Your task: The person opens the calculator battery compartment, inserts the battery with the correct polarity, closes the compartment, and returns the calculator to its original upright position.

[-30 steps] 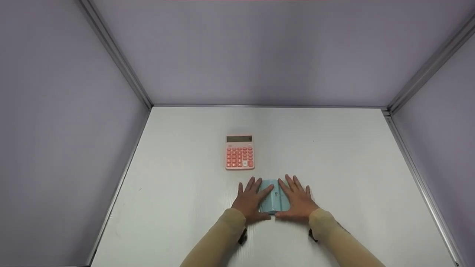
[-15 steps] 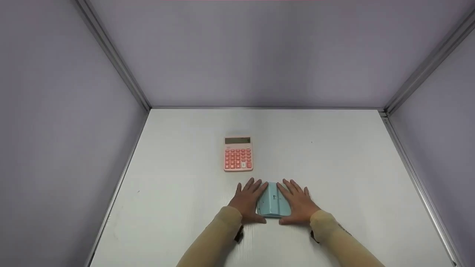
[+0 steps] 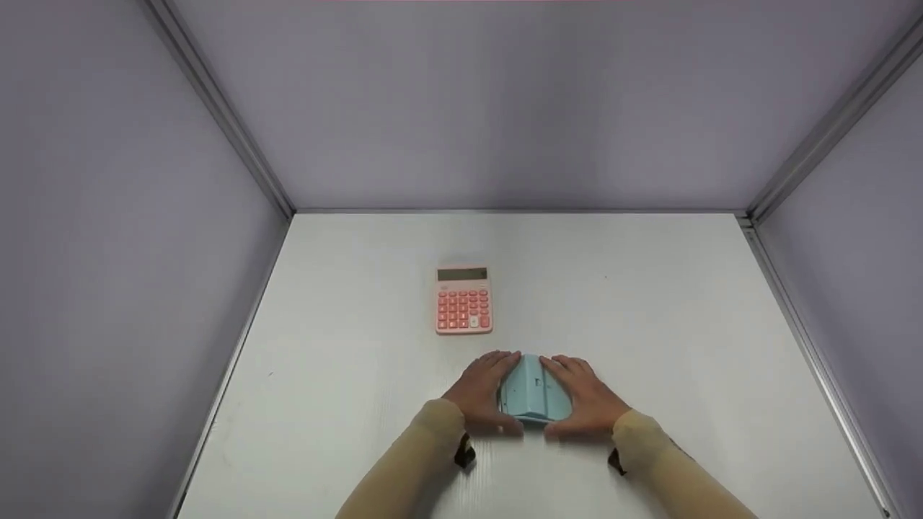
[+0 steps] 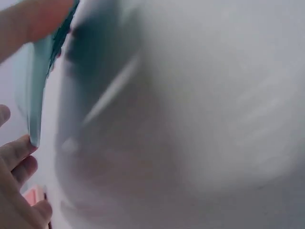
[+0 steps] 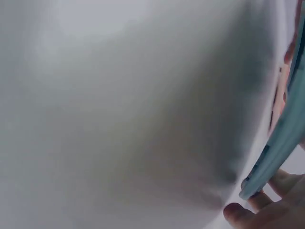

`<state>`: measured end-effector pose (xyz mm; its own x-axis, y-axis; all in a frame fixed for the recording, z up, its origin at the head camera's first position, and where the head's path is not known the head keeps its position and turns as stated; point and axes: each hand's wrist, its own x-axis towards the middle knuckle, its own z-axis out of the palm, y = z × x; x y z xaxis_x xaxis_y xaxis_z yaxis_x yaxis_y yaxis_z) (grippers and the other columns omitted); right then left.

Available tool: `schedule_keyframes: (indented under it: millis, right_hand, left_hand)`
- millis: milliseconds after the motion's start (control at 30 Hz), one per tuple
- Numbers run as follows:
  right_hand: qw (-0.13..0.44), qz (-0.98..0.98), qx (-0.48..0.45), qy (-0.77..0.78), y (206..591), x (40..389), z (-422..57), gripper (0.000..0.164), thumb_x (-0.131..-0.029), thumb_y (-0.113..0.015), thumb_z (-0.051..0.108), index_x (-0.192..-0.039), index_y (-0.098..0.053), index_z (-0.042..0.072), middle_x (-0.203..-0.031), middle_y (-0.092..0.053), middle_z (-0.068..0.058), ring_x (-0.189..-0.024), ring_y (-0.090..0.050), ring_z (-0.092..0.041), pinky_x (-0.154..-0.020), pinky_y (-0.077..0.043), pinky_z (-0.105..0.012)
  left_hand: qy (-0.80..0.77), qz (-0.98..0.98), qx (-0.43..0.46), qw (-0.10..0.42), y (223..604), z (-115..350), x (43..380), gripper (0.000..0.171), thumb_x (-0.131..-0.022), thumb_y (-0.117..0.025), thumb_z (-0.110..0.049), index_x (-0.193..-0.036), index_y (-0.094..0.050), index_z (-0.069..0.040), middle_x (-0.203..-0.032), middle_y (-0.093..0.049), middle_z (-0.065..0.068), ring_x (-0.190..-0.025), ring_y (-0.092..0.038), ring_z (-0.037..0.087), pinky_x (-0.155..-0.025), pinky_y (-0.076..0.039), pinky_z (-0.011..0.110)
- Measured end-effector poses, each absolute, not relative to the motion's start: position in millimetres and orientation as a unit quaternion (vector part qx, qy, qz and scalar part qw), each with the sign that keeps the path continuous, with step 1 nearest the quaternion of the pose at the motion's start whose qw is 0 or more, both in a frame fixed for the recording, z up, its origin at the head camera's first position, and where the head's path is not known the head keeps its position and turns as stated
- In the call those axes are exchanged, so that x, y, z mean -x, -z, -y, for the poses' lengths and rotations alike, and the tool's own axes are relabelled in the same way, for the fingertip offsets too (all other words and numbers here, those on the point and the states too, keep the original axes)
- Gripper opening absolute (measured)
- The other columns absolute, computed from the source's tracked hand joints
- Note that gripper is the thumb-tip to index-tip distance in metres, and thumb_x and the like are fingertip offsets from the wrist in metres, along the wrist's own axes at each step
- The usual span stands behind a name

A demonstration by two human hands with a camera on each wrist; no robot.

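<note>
A light-blue calculator, back side up, shows its raised middle band and a small square notch. Its left end is gripped by my left hand, thumb on the near edge and fingers on the far one. My right hand holds the right end the same way. Seen edge-on in the left wrist view, the calculator stands off the white surface, its jagged key side facing down. The right wrist view also shows the calculator raised, with fingertips at its lower end. The keys are mostly hidden.
A pink calculator lies face up on the white table, just beyond the hands and slightly left. Grey panels with metal frame strips enclose the table at the back and both sides.
Both hands' spread fingers have drawn in around the blue calculator's edges. The left thumb has left its top face, and the calculator is now lifted slightly. The pink calculator stays put.
</note>
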<state>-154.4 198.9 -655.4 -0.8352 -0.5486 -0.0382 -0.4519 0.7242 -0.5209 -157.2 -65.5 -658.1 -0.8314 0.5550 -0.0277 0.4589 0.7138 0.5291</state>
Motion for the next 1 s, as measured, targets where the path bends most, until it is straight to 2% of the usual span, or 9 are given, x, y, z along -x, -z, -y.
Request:
schedule_keyframes:
  millis: [100,267,433,567,700,867,1000]
  right_hand:
    - [0.118,-0.911,0.257,0.300,646.9,153.5,-201.3,0.111,-0.061,-0.080,0.064,-0.152,-0.025,0.032,-0.148,-0.035,0.001,-0.128,-0.033,-0.020,-0.096,-0.041,-0.049]
    - [0.165,-0.882,0.221,0.382,634.1,153.1,-203.9,0.093,-0.074,-0.078,0.044,-0.151,-0.026,0.038,-0.149,-0.034,-0.001,-0.124,-0.037,-0.024,-0.095,-0.037,-0.051]
    - [0.233,-0.808,0.195,0.505,626.0,153.1,-204.3,0.076,-0.089,-0.064,0.032,-0.153,-0.022,0.037,-0.155,-0.025,-0.009,-0.134,-0.031,-0.034,-0.101,-0.032,-0.055]
    - [0.271,-0.743,0.171,0.588,618.9,151.0,-204.2,0.068,-0.096,-0.049,0.034,-0.155,-0.017,0.025,-0.156,-0.022,-0.014,-0.140,-0.023,-0.038,-0.107,-0.026,-0.052]
    - [0.284,-0.702,0.136,0.639,611.5,147.5,-204.6,0.073,-0.096,-0.039,0.041,-0.155,-0.009,0.011,-0.156,-0.019,-0.022,-0.141,-0.019,-0.040,-0.113,-0.015,-0.048]
    - [0.294,-0.661,0.097,0.684,605.2,144.5,-202.3,0.074,-0.096,-0.029,0.047,-0.155,-0.005,0.008,-0.157,-0.014,-0.022,-0.143,-0.014,-0.037,-0.115,-0.006,-0.047]
    - [0.295,-0.640,0.067,0.707,602.4,141.4,-200.6,0.075,-0.098,-0.024,0.049,-0.154,-0.007,0.003,-0.154,-0.022,-0.020,-0.139,-0.025,-0.029,-0.116,-0.009,-0.043]
  left_hand:
    - [-0.314,-0.903,-0.271,0.112,648.3,67.2,157.9,0.117,-0.063,-0.075,-0.070,-0.155,-0.018,-0.024,-0.152,-0.031,-0.004,-0.139,-0.029,0.014,-0.113,-0.027,0.035]
    - [-0.411,-0.870,-0.239,0.131,631.6,66.1,160.5,0.104,-0.075,-0.063,-0.071,-0.155,-0.016,-0.025,-0.153,-0.032,-0.001,-0.137,-0.033,0.015,-0.112,-0.030,0.042]
    - [-0.459,-0.857,-0.220,0.084,622.9,61.8,162.0,0.101,-0.081,-0.063,-0.063,-0.156,-0.006,-0.026,-0.154,-0.031,0.008,-0.140,-0.030,0.021,-0.113,-0.027,0.047]
    - [-0.443,-0.871,-0.209,0.040,623.3,55.9,160.7,0.113,-0.077,-0.065,-0.068,-0.155,0.005,-0.027,-0.156,-0.029,0.005,-0.142,-0.026,0.020,-0.114,-0.024,0.044]
    - [-0.420,-0.885,-0.198,0.037,626.9,49.5,157.7,0.121,-0.071,-0.063,-0.076,-0.154,0.010,-0.026,-0.155,-0.030,-0.001,-0.141,-0.026,0.018,-0.115,-0.023,0.043]
    - [-0.412,-0.888,-0.201,0.039,630.6,41.0,154.1,0.120,-0.073,-0.063,-0.074,-0.155,0.007,-0.020,-0.152,-0.035,-0.008,-0.140,-0.031,0.017,-0.114,-0.024,0.042]
    - [-0.420,-0.883,-0.203,0.042,629.7,34.9,152.9,0.119,-0.075,-0.068,-0.066,-0.155,0.007,-0.020,-0.150,-0.038,-0.009,-0.139,-0.032,0.015,-0.114,-0.024,0.041]
